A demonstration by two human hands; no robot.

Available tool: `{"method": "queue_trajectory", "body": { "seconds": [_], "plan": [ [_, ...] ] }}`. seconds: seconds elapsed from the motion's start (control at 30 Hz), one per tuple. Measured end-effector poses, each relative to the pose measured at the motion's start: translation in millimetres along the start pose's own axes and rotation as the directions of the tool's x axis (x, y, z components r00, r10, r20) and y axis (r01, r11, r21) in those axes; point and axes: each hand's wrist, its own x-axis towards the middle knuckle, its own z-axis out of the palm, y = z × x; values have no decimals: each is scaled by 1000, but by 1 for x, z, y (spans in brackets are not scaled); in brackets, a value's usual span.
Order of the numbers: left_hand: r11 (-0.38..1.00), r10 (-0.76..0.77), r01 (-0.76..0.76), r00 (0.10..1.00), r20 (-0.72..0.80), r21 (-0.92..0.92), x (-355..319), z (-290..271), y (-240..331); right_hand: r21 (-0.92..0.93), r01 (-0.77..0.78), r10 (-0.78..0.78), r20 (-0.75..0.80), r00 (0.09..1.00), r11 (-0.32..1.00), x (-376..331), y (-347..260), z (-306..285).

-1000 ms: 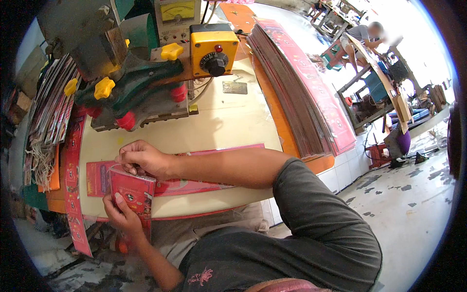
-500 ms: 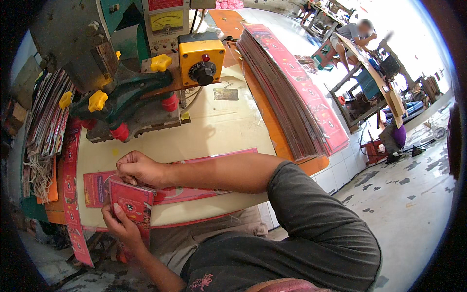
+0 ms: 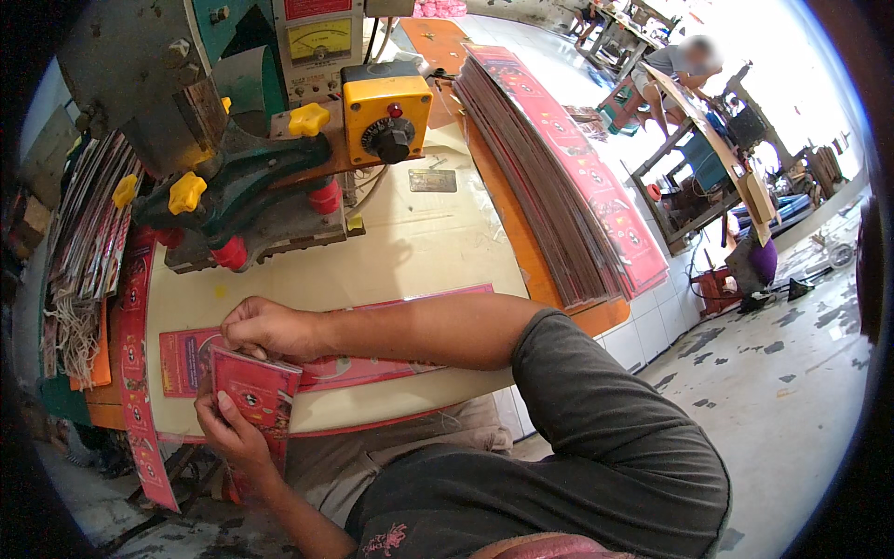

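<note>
Fingers (image 3: 216, 411) of the left hand (image 3: 228, 433) are wrapped around a small red packet (image 3: 250, 396), thumb pressed on its printed face, holding it upright at the near edge of the counter (image 3: 419, 252). The right hand (image 3: 265, 328) reaches across from the right, its fingers curled down and pinching the packet's top edge — knuckles up, the forearm lying along the counter.

Under the right hand and forearm lies a long red printed strip (image 3: 372, 368), flat on the cream counter top and running from the left side toward the middle. The packet stands just in front of this strip's left part, touching the right hand's fingertips.

Behind the hands sits a heavy press machine (image 3: 233, 200) with a green frame, yellow knobs (image 3: 186, 191) and red feet (image 3: 230, 252). Beside it is a yellow control box (image 3: 386, 116) with a black dial, and above that a panel meter (image 3: 322, 42).

On the counter's right side a long stack of red printed sheets (image 3: 568, 177) leans in a fanned row. Another red strip (image 3: 140, 373) hangs down over the left edge, and bundles of printed bags with string handles (image 3: 84, 252) stand further left.

Far off at the upper right, another person (image 3: 684, 65) sits at a separate workbench — well apart from the hands.
</note>
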Motion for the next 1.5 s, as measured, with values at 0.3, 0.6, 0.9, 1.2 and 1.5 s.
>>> {"method": "queue_trajectory", "body": {
  "seconds": [0.3,0.6,0.9,1.2,1.5],
  "plan": [
    [999,-39,38,998,54,31,-4,-6,-2,-45,-37,40,68,997,998,6,7,-2],
    [999,48,-48,999,-5,19,1,-1,1,-49,-136,141,119,983,989,5,-5,-5],
    [999,20,-20,1000,-2,43,0,-3,2,-54,-109,116,138,984,993,2,-10,-8],
    [997,-39,36,998,-45,-68,0,1,7,67,-49,41,113,993,997,9,5,-17],
    [992,123,-114,980,-157,61,2,6,1,36,6,-7,40,999,999,13,12,-18]
  ]
}}
